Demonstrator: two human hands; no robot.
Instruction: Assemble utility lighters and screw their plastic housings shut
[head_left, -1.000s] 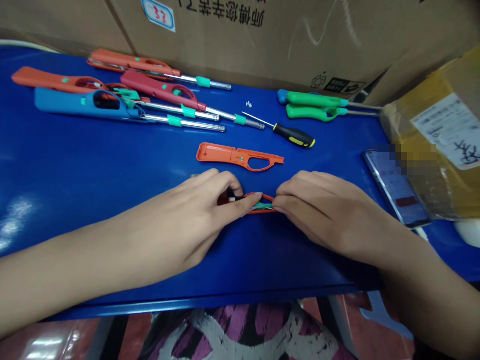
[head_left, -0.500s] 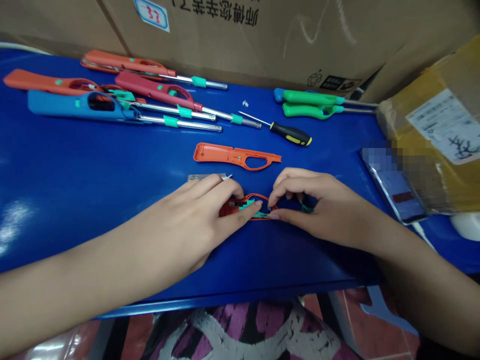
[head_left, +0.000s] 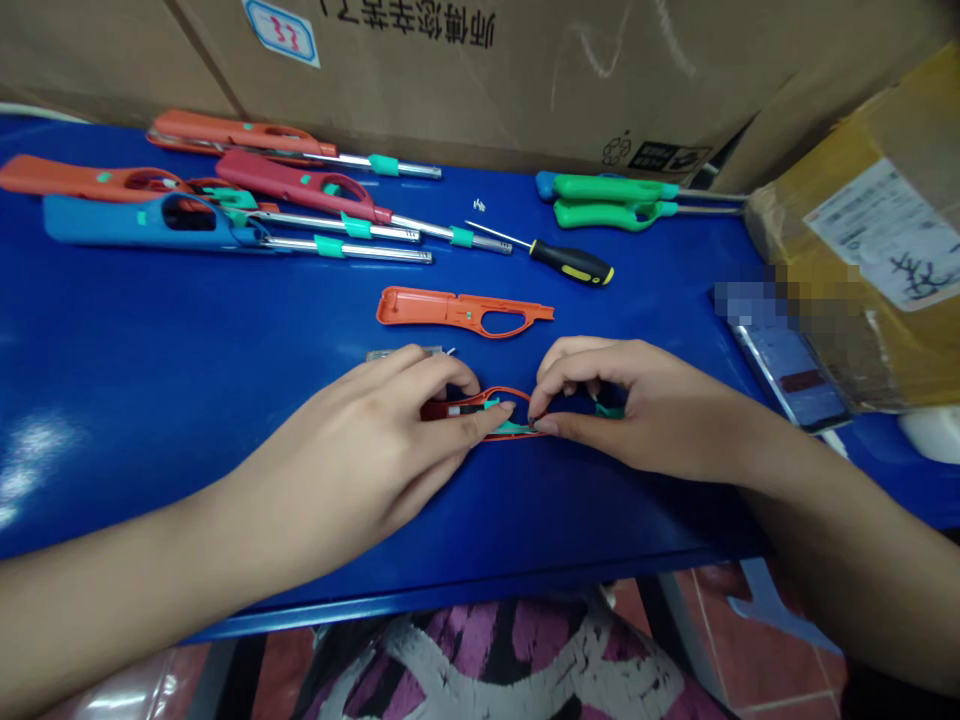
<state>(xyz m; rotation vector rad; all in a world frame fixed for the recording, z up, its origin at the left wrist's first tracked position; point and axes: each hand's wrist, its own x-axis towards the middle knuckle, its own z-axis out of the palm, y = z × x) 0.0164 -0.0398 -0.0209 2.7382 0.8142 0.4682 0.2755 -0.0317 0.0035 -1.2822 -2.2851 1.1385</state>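
Observation:
On the blue table lies an orange lighter half-shell [head_left: 436, 411], with a green trigger piece [head_left: 514, 428] and small dark and white parts inside it. My left hand [head_left: 390, 430] grips the shell from the left, its thumb pressed on the green piece. At the shell's right end my right hand [head_left: 645, 410] pinches with thumb and forefinger; what sits between those fingertips is mostly hidden. A bit of green [head_left: 609, 411] shows under the right palm. Behind the hands rests the other orange half-shell [head_left: 420, 307], hollow side up. A clear piece [head_left: 401, 353] is partly covered by my left hand.
Several long-necked lighters [head_left: 150, 218] lie at the back left. Green lighters [head_left: 615, 188] are at the back right. A black-and-yellow screwdriver [head_left: 574, 262] lies near small screws [head_left: 478, 205]. A phone [head_left: 795, 370] leans by a taped box [head_left: 900, 330]; a large carton [head_left: 450, 90] stands behind.
The whole view has shifted slightly. My left thumb and fingers have moved a little on the shell, and more of the inner parts shows. The right hand keeps its pinch.

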